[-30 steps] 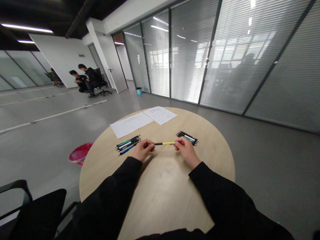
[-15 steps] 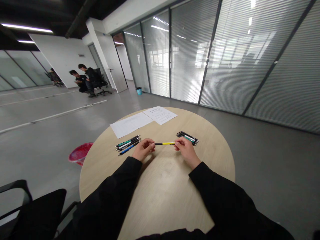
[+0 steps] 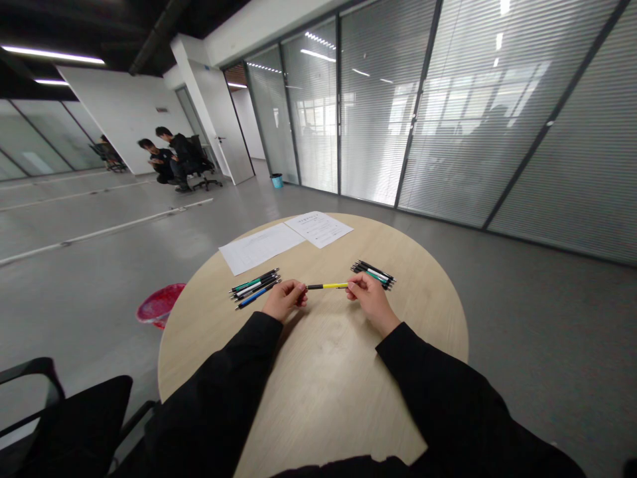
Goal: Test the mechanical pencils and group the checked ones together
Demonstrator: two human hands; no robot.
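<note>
Head view: a yellow-and-black pen [image 3: 329, 286] is held roughly level over the middle of a round table [image 3: 328, 392], spanning the space between two hands that are kept apart from each other. Its dark end is pinched between thumb and fingers of the left hand [image 3: 284, 297]; its yellow end is gripped in the same way by the right hand [image 3: 371, 300]. Whether either wrist is rested on the table cannot be told.

On the table's left part, just beside the left hand, several pens are laid close together and slanted, with a blue pen [image 3: 255, 296] lying nearest to the table's near side. On the table's right part, just beyond the right hand, a second bundle of pens [image 3: 374, 271] is partly hidden by that hand; black, white and green barrels can be made out. At the table's far edge two sheets are laid side by side: a left sheet [image 3: 261, 247] and a printed sheet [image 3: 321, 229], whose words are too small to be read. Left of the table, a red bin [image 3: 160, 307] is seen on the floor.
</note>
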